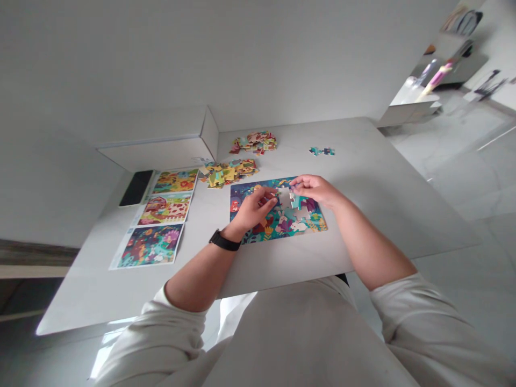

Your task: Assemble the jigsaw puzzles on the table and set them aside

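A jigsaw puzzle with rabbits and plants lies in front of me, mostly filled; pale bare board shows in its upper middle and lower right. My left hand, with a black watch at the wrist, is over the puzzle's middle. Its fingers are curled, and what is at their tips is too small to make out. Over the upper right part, my right hand has thumb and fingers brought together on a puzzle piece at the edge of the gap, partly hidden by the fingertips.
Two piles of loose pieces, one yellowish and one reddish, lie behind the puzzle. A few teal pieces sit at the back right. On the left are picture sheets, a black phone and a white box.
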Demonstrator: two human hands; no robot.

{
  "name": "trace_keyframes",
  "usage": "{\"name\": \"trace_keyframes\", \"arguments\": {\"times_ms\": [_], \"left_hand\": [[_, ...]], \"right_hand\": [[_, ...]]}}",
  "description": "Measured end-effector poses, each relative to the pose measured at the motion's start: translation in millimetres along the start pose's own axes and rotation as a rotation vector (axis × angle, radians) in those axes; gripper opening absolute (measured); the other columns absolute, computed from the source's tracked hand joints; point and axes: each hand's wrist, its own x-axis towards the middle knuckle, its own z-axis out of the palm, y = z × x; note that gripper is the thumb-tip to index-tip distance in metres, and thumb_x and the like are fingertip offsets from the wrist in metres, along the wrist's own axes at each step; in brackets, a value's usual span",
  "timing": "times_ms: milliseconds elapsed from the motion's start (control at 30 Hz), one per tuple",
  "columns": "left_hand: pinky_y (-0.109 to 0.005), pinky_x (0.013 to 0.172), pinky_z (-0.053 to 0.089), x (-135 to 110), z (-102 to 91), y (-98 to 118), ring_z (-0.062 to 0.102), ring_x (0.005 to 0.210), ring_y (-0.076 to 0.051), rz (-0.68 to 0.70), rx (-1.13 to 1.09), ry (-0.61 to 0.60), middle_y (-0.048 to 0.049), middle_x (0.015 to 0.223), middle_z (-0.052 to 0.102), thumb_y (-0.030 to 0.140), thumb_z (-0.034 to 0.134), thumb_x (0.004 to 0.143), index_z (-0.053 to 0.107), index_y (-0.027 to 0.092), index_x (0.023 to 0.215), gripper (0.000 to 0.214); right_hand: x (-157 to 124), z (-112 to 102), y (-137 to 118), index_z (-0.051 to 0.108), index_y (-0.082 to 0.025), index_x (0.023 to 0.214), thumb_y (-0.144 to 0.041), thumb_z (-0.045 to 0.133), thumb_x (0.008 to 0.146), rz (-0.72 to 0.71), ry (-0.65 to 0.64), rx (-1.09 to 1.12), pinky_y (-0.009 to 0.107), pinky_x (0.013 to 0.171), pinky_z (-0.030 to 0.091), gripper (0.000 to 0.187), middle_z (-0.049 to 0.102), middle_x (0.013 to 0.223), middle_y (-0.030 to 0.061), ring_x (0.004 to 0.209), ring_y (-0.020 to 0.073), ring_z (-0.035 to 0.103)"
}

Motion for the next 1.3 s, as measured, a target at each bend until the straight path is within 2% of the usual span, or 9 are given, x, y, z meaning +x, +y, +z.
{"name": "trace_keyframes", "arguments": {"times_ms": [133, 233, 500, 600, 700, 833, 933, 1100, 1300], "left_hand": [[-0.032, 0.080, 0.056, -2.9, 1.0, 10.9, 0.071, 0.089, -0.021, 0.018, -0.036, -0.104, -0.0069, 0.100, 0.078, 0.061, 0.067, 0.100, 0.074, 0.020, 0.109, 0.042], [-0.031, 0.076, 0.055, -3.2, 1.6, 11.1, 0.070, 0.083, -0.020, 0.002, -0.020, -0.170, -0.0059, 0.091, 0.077, 0.060, 0.067, 0.100, 0.074, 0.020, 0.097, 0.041], [-0.027, 0.054, 0.046, 3.1, 3.0, 1.9, 0.056, 0.058, -0.013, -0.160, -0.210, -0.029, -0.0009, 0.074, 0.068, 0.068, 0.073, 0.093, 0.067, 0.021, 0.090, 0.048], [-0.027, 0.048, 0.042, 3.7, 4.7, -1.0, 0.050, 0.051, -0.011, -0.218, -0.279, 0.003, 0.0000, 0.074, 0.067, 0.071, 0.072, 0.092, 0.066, 0.022, 0.094, 0.049], [-0.027, 0.051, 0.044, 3.4, 7.0, -3.4, 0.054, 0.055, -0.011, -0.214, -0.295, -0.011, -0.0016, 0.080, 0.071, 0.070, 0.072, 0.093, 0.066, 0.021, 0.097, 0.049], [-0.028, 0.067, 0.054, 1.8, 8.2, -2.8, 0.067, 0.075, -0.016, -0.103, -0.184, -0.079, -0.0055, 0.092, 0.077, 0.063, 0.072, 0.094, 0.070, 0.019, 0.099, 0.044], [-0.028, 0.079, 0.056, -0.9, 6.8, 1.1, 0.070, 0.086, -0.017, -0.026, 0.025, -0.105, -0.0058, 0.102, 0.080, 0.052, 0.068, 0.099, 0.075, 0.019, 0.107, 0.035], [-0.030, 0.085, 0.058, -7.2, 4.8, 9.5, 0.072, 0.088, -0.017, 0.132, 0.282, -0.140, -0.0063, 0.111, 0.079, 0.036, 0.064, 0.103, 0.076, 0.020, 0.117, 0.024], [-0.040, 0.107, 0.057, -12.6, 8.9, 16.8, 0.071, 0.123, -0.026, 0.413, 0.435, -0.291, -0.0098, 0.129, 0.076, 0.031, 0.060, 0.108, 0.075, 0.024, 0.128, 0.026]], "right_hand": [[0.2, 24.4, 3.4, 0.077, -0.021, 0.113, -0.048, 0.093, 0.076, -0.011, -0.111, -0.026, 0.029, 0.067, 0.052, 0.049, 0.073, 0.078, 0.0003, 0.070, 0.0173, 0.065], [0.4, 37.4, 5.7, 0.077, -0.021, 0.114, -0.045, 0.090, 0.079, -0.042, -0.165, -0.052, 0.031, 0.071, 0.053, 0.045, 0.073, 0.077, 0.0002, 0.073, 0.0180, 0.066], [-3.1, 28.9, -4.1, 0.075, -0.024, 0.117, -0.057, 0.085, 0.086, -0.038, -0.092, -0.026, 0.030, 0.074, 0.054, 0.046, 0.075, 0.093, 0.0039, 0.087, 0.0203, 0.069], [-1.7, 26.3, -1.5, 0.074, -0.024, 0.112, -0.053, 0.092, 0.078, -0.006, -0.096, -0.010, 0.030, 0.070, 0.053, 0.048, 0.073, 0.088, 0.0017, 0.081, 0.0194, 0.067], [1.9, 26.9, 5.0, 0.073, -0.024, 0.110, -0.043, 0.095, 0.071, -0.004, -0.057, -0.003, 0.031, 0.072, 0.055, 0.049, 0.073, 0.088, 0.0008, 0.080, 0.0191, 0.067], [2.5, 16.9, 5.8, 0.072, -0.023, 0.108, -0.040, 0.090, 0.075, -0.010, -0.012, -0.023, 0.032, 0.078, 0.056, 0.042, 0.073, 0.091, 0.0019, 0.083, 0.0188, 0.067], [-1.7, -2.1, 0.6, 0.073, -0.023, 0.107, -0.039, 0.089, 0.074, 0.029, -0.082, -0.091, 0.031, 0.078, 0.056, 0.040, 0.072, 0.090, 0.0015, 0.082, 0.0182, 0.066], [-7.5, -28.7, 0.5, 0.073, -0.023, 0.101, -0.037, 0.088, 0.071, 0.162, -0.213, -0.219, 0.033, 0.082, 0.057, 0.037, 0.076, 0.092, 0.0029, 0.086, 0.0202, 0.070], [-8.1, -31.1, 4.3, 0.074, -0.023, 0.099, -0.038, 0.084, 0.072, 0.226, -0.301, -0.433, 0.032, 0.084, 0.055, 0.033, 0.079, 0.093, 0.0025, 0.088, 0.0215, 0.072]]}}
